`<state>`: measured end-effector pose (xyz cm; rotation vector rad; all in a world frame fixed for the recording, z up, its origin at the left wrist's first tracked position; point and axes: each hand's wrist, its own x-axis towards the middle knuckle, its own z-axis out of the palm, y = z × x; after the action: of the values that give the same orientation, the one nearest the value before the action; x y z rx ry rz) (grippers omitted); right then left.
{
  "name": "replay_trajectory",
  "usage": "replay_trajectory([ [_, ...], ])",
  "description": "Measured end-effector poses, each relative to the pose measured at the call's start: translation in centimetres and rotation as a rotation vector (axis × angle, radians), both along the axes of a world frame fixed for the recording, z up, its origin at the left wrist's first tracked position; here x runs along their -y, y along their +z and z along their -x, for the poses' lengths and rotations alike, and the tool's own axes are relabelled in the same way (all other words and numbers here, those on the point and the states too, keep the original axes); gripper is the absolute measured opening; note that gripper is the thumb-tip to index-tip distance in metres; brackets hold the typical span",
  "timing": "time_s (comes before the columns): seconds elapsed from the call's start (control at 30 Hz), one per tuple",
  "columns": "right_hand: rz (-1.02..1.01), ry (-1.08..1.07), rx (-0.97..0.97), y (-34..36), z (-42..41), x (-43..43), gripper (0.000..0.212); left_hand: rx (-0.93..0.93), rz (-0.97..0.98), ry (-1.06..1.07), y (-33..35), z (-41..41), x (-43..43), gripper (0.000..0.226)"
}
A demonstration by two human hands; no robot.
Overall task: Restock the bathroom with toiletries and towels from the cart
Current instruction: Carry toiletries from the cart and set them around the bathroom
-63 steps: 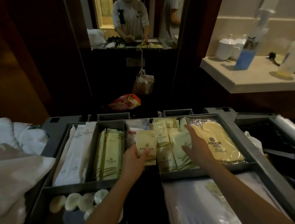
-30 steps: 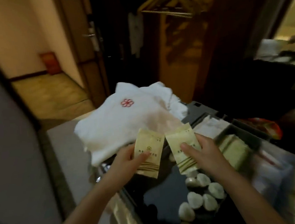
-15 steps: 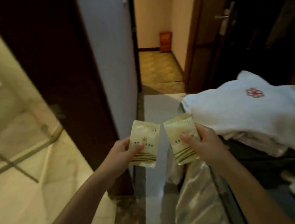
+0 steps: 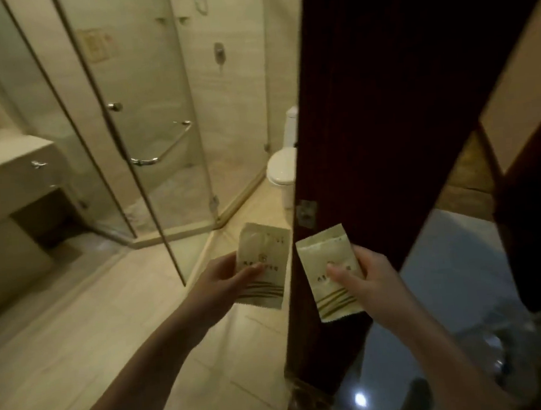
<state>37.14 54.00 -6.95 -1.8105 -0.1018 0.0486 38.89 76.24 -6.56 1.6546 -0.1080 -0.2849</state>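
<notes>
- Dark wooden door (image 4: 367,100): stands open, its edge running down the middle of the view. It hides the right part of the toilet (image 4: 281,168) behind it. A metal latch plate (image 4: 307,213) is set in the edge, just above the right packet.
- Glass shower enclosure (image 4: 143,85): an angled cabin that fills the far left and centre of the bathroom. Its door carries a round knob (image 4: 114,106) and a chrome bar handle (image 4: 164,148). A mixer valve (image 4: 219,55) is fixed to the tiled wall inside. Something pale lies on the cabin floor, too blurred to identify.
- Vanity counter (image 4: 6,161): at the far left, with a dark open recess beneath. What the recess holds cannot be told.
- Toilet: white, lid down, against the wall beside the enclosure.
- Tiled floor (image 4: 93,315): pale beige, extending from the threshold to the shower kerb.
- Left hand (image 4: 223,283): fingers behind and thumb on the front, pinching the left packet (image 4: 262,267). This is a cream toiletry sachet with a printed emblem and brown stripes at its lower end, held upright over the bathroom floor.
- Right hand (image 4: 362,278): the same grip, thumb across the face of the right packet (image 4: 331,274). This matching sachet is held in front of the door edge, just beside the left packet but not touching it.
</notes>
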Motion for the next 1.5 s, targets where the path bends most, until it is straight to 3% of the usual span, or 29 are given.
replay_trajectory([
  [0.13, -0.036, 0.099, 0.020, -0.5, -6.0, -6.7, 0.011, 0.007, 0.006, 0.121, -0.2, -3.4, -6.5, 0.022],
  [0.37, -0.039, 0.313, 0.035, -0.6, -14.7, -15.8, 0.012, 0.035, 0.045, 0.346, 0.4, -7.2, -14.4, 0.012],
  [0.63, -0.083, 0.537, 0.069, 0.3, -24.7, -23.2, 0.010, 0.041, -0.067, 0.644, -0.3, -11.3, -20.5, 0.015],
  [0.9, -0.143, 0.676, 0.036, 0.5, -33.1, -30.8, 0.013, 0.009, -0.003, 0.971, -0.6, -15.6, -25.6, 0.010],
  [1.2, -0.109, 0.861, 0.053, -0.3, -37.6, -42.2, 0.013, -0.024, -0.028, 1.111, -2.1, -17.4, -34.6, 0.015],
  [1.5, -0.046, 0.932, 0.110, 0.7, -42.1, -58.5, 0.013, -0.003, -0.017, 1.205, -2.2, -20.6, -50.4, 0.010],
])
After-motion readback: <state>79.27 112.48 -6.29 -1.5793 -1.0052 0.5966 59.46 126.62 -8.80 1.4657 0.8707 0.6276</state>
